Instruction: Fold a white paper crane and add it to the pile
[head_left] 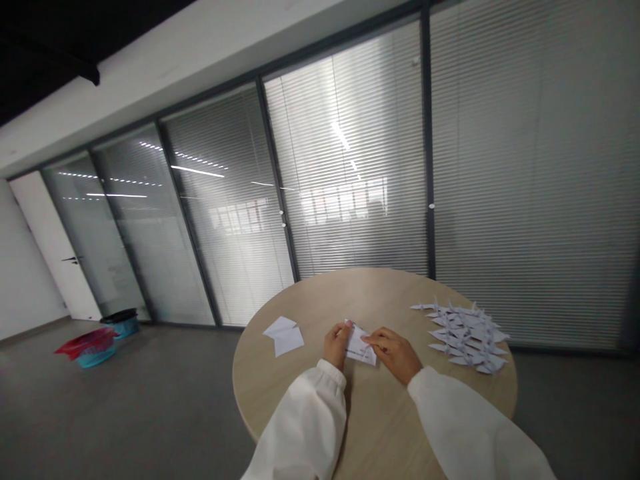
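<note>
A small piece of folded white paper (361,351) with printed dark lines is held between my hands above the middle of the round table. My left hand (337,343) grips its left edge, thumb on top. On its upper right side, the fingers of my right hand (395,352) are pinched at the paper. To the left lie white paper sheets (284,335), overlapping at angles. On the right side of the table sits a cluster of several folded white paper cranes (465,335), set close together in rows.
The round wooden table (280,407) stands close to a glass partition with blinds (350,167). On the grey floor at left are a blue bin with a red liner (93,348) and another with a black liner (121,321). A white door (55,247) is beyond them.
</note>
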`<state>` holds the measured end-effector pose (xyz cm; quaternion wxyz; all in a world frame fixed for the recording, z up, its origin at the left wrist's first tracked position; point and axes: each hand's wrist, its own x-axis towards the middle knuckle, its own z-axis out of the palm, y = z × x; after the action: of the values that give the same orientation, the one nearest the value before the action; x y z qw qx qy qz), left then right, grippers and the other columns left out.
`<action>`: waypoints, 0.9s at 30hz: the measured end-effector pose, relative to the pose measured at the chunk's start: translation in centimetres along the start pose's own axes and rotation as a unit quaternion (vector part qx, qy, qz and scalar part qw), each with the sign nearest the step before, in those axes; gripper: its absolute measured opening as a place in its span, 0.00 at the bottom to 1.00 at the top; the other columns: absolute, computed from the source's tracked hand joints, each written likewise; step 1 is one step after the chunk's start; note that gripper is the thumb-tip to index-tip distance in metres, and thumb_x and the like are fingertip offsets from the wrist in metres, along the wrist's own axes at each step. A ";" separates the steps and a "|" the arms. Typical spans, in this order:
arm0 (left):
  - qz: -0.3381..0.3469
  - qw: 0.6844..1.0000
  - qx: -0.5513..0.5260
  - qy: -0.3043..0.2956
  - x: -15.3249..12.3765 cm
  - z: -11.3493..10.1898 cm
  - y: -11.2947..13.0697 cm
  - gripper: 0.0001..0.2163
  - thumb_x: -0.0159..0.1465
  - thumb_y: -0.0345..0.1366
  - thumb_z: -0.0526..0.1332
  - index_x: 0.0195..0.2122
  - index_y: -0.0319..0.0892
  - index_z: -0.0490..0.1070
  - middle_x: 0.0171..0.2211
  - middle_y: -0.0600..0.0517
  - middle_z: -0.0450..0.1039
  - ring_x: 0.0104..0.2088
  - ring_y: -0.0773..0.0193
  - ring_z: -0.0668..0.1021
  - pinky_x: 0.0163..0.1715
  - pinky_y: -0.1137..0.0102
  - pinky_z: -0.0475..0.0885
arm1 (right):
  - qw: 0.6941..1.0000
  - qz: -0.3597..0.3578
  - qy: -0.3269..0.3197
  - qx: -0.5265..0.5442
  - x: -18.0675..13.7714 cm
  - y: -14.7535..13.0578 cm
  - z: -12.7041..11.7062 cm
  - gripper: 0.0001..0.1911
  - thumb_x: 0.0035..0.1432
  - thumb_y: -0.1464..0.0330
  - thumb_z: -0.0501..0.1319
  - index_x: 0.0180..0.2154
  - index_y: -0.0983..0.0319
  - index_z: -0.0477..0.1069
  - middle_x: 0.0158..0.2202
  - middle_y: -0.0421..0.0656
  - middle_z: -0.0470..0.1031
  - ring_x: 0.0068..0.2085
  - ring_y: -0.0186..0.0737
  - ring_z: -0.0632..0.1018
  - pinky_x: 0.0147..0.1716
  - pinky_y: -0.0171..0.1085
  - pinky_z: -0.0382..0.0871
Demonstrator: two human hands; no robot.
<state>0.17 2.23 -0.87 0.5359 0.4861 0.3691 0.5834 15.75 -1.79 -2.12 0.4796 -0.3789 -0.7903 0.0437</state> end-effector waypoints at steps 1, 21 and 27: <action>0.001 1.000 -0.001 -0.002 -0.1 0.1 0.1 0.22 0.43 0.50 0.64 0.29 0.34 0.71 0.23 0.46 0.74 0.21 0.64 0.74 0.19 0.73 0.66 | 1.000 0.002 0.002 0.000 0.0 0.0 0.0 0.14 0.57 0.70 0.52 0.43 0.56 0.70 0.34 0.43 0.70 0.36 0.36 0.71 0.35 0.33 0.67; 0.038 0.998 0.057 0.006 0.1 -0.4 -0.3 0.16 0.42 0.44 0.67 0.24 0.36 0.69 0.17 0.52 0.71 0.17 0.68 0.71 0.16 0.76 0.63 | 0.995 0.022 -0.002 0.096 0.4 -1.5 -0.6 0.13 0.52 0.74 0.51 0.37 0.60 0.73 0.34 0.44 0.69 0.34 0.35 0.71 0.30 0.31 0.68; 0.045 0.996 0.072 -0.030 -0.7 0.2 0.7 0.16 0.43 0.44 0.66 0.24 0.35 0.70 0.22 0.49 0.74 0.20 0.66 0.73 0.20 0.75 0.64 | 0.965 0.168 0.038 0.196 0.4 -0.8 -0.2 0.12 0.54 0.65 0.52 0.41 0.61 0.64 0.33 0.43 0.71 0.33 0.36 0.73 0.30 0.32 0.67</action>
<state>0.15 1.39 -0.26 0.4832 0.5571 0.3716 0.5639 15.34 -2.22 -1.40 0.5604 -0.4057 -0.6724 0.2631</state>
